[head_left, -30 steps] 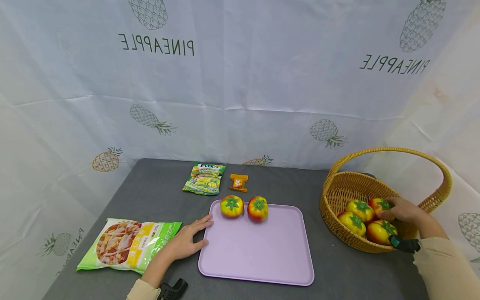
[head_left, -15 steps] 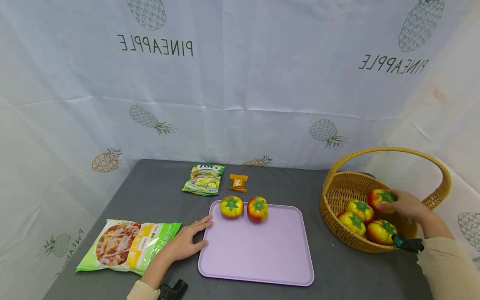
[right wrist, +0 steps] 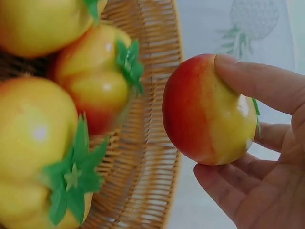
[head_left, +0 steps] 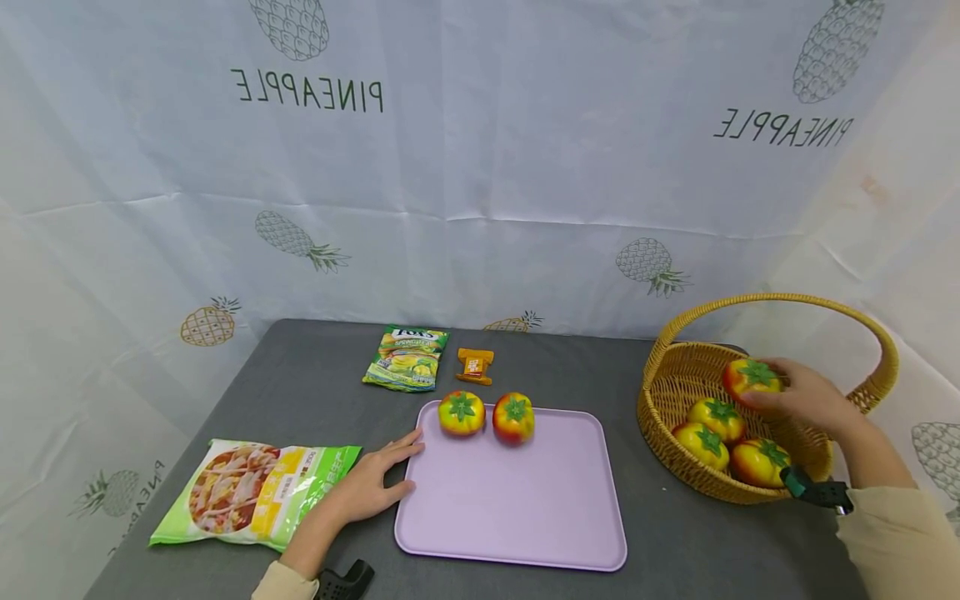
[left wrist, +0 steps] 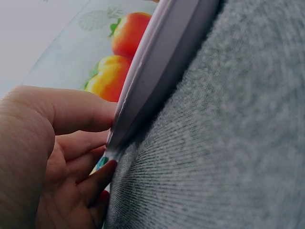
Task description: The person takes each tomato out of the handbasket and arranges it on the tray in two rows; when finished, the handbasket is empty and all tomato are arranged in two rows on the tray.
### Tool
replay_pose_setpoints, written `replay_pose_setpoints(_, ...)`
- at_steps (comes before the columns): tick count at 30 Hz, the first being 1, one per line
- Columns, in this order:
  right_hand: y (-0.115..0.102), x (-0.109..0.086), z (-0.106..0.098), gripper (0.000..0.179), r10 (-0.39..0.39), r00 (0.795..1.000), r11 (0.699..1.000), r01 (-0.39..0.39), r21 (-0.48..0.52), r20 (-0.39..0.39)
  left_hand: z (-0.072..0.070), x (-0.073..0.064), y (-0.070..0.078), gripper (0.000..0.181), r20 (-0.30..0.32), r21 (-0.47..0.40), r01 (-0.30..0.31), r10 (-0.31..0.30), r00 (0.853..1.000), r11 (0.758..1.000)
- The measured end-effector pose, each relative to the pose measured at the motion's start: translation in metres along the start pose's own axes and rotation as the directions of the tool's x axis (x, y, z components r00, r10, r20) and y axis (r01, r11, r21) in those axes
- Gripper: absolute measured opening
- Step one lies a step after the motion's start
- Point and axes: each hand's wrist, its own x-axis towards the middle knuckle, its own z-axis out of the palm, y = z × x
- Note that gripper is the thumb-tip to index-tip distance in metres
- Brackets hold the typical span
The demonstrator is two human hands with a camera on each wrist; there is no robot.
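Observation:
In the head view my right hand (head_left: 813,402) grips a red-and-yellow tomato (head_left: 752,379) with a green leafy top, above the wicker basket (head_left: 686,379). The right wrist view shows thumb and fingers around this tomato (right wrist: 209,112). Several similar tomatoes (head_left: 717,419) lie in the basket under it. My left hand (head_left: 371,483) rests at the left edge of a lilac tray (head_left: 510,500), its fingers extended and touching the rim. Near the tray's far left corner sit two more tomatoes (head_left: 461,413), side by side.
A green-and-white food bag (head_left: 255,492) lies left of the left hand. Behind the tray are a green candy bag (head_left: 407,358) and a small orange packet (head_left: 475,365). The basket's tall handle (head_left: 780,298) arches over its opening. A pineapple-print cloth (head_left: 480,167) hangs behind the table.
My right hand has lifted a tomato from among the others in the basket and moved it up and slightly left. The left hand has stayed at the tray.

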Motion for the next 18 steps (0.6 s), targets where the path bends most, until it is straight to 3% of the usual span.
replay_pose_setpoints(11, -0.027, -0.011, 0.003, 0.080, -0.069, 0.997, 0.996, 0.068, -0.060, -0.025, 0.001, 0.002, 0.002, 0.051, -0.028, 0.000, -0.024, 0.024, 0.999, 1.000)
replay_pose_setpoints(18, -0.042, -0.022, 0.012, 0.078, -0.113, 0.993, 0.993, 0.113, -0.020, -0.036, 0.002, 0.001, 0.004, 0.050, -0.040, -0.003, -0.032, 0.032, 0.999, 0.999)
